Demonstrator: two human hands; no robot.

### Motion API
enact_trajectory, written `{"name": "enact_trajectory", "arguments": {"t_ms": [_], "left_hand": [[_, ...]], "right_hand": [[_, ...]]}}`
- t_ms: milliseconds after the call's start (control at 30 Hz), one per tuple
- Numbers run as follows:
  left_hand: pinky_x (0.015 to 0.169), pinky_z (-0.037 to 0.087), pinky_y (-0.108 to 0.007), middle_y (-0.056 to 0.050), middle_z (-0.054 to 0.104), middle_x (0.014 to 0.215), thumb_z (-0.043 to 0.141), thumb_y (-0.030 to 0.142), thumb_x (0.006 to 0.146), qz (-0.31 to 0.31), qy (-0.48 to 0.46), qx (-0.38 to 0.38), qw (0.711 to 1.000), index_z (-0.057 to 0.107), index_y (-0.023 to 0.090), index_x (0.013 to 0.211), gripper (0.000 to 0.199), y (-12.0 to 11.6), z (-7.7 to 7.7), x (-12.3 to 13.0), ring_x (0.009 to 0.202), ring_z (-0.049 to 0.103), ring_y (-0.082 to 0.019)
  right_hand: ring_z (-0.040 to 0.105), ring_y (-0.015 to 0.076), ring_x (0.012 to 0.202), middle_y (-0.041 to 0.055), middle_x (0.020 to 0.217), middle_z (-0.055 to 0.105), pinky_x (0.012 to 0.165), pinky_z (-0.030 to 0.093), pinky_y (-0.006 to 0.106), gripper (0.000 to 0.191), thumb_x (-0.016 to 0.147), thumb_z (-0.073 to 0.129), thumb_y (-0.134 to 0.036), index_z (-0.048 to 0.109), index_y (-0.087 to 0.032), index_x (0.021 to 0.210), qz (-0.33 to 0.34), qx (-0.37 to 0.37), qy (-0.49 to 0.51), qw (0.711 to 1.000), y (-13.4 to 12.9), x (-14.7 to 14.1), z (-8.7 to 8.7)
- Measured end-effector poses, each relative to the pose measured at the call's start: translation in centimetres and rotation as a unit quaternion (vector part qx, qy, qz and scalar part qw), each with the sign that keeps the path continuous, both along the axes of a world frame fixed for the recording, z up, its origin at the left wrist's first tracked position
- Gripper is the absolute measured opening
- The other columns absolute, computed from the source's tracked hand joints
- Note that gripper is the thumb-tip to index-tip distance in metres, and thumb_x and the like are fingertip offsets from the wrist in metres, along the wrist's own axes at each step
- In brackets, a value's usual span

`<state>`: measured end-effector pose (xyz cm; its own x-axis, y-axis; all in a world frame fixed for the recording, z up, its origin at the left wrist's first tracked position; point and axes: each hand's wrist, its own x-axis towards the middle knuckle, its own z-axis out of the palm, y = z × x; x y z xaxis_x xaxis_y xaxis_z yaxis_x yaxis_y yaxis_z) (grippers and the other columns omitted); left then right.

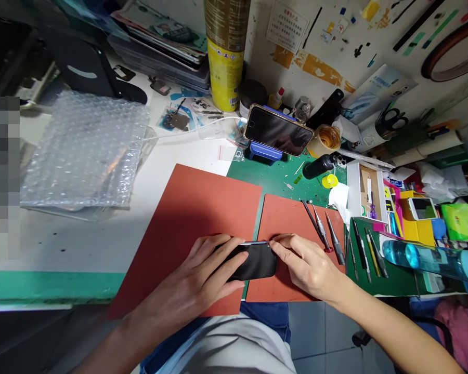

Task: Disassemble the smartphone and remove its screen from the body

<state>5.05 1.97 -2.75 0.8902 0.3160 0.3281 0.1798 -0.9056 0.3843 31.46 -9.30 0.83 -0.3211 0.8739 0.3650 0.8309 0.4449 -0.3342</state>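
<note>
Mats: two flat brick-red sheets, smooth and dull, in the middle of the frame.
Bubble wrap: clear, bumpy and shiny, at the left.
Tools: thin metal tools lie close by the right hand.
Bottle: blue, see-through, at the right edge.
Phone: black, glossy, with rounded corners, held above the mats, lower centre.
Left hand: half-curled, gripping the phone's left part.
Right hand: fingertips together at its upper right corner; whether they pinch it, I cannot tell.
</note>
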Motion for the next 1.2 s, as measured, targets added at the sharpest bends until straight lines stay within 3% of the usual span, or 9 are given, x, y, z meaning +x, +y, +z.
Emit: {"name": "enact_trajectory", "arguments": {"t_ms": [267,433,567,867,1200], "left_hand": [[0.104,0.050,-0.051,-0.019,0.070,0.134,0.069,0.029,0.104,-0.004,0.009,0.031,0.999,0.065,0.012,0.132,0.033,0.1,0.3,0.0,0.123,0.061,-0.035],[0.106,0.049,-0.049,-0.018,0.070,0.134,0.066,0.032,0.107,-0.006,0.007,0.034,0.999,0.063,0.012,0.134,0.034,0.2,0.2,-0.1,0.125,0.060,-0.034],[0.105,0.048,-0.048,-0.019,0.069,0.134,0.066,0.033,0.107,-0.003,-0.001,0.028,1.000,0.062,0.009,0.135,0.036,0.2,0.2,0.0,0.124,0.060,-0.034],[0.107,0.049,-0.047,-0.018,0.070,0.133,0.069,0.035,0.105,-0.002,-0.008,0.013,1.000,0.062,0.009,0.136,0.041,0.2,0.2,-0.1,0.125,0.061,-0.032],[0.107,0.050,-0.044,-0.016,0.071,0.135,0.067,0.035,0.106,0.001,-0.012,-0.012,1.000,0.062,0.013,0.139,0.040,0.2,0.1,-0.1,0.126,0.062,-0.030]], "right_hand": [[0.076,0.0261,0.105,0.0105,0.094,0.067,0.079,0.070,0.035,0.056,0.099,0.048,0.005,0.055,-0.011,0.153,0.011,0.000,0.029,1.000,0.6,0.5,-1.1],[0.074,0.0177,0.087,0.0086,0.096,0.066,0.074,0.067,0.029,0.041,0.103,0.048,0.002,0.068,-0.015,0.135,0.012,-0.087,0.090,0.992,1.5,1.1,0.1],[0.072,0.0159,0.078,0.0074,0.093,0.068,0.069,0.064,0.028,0.034,0.105,0.049,-0.002,0.076,-0.015,0.122,0.009,-0.155,0.112,0.981,2.5,1.5,1.4],[0.073,0.0174,0.084,0.0102,0.100,0.072,0.072,0.064,0.029,0.041,0.102,0.048,0.001,0.074,-0.015,0.128,-0.006,-0.139,0.116,0.984,2.0,1.3,1.2],[0.073,0.0157,0.080,0.0044,0.090,0.076,0.078,0.062,0.028,0.030,0.102,0.062,-0.004,0.084,-0.022,0.112,-0.013,-0.223,0.152,0.963,4.2,1.7,2.4]]}}
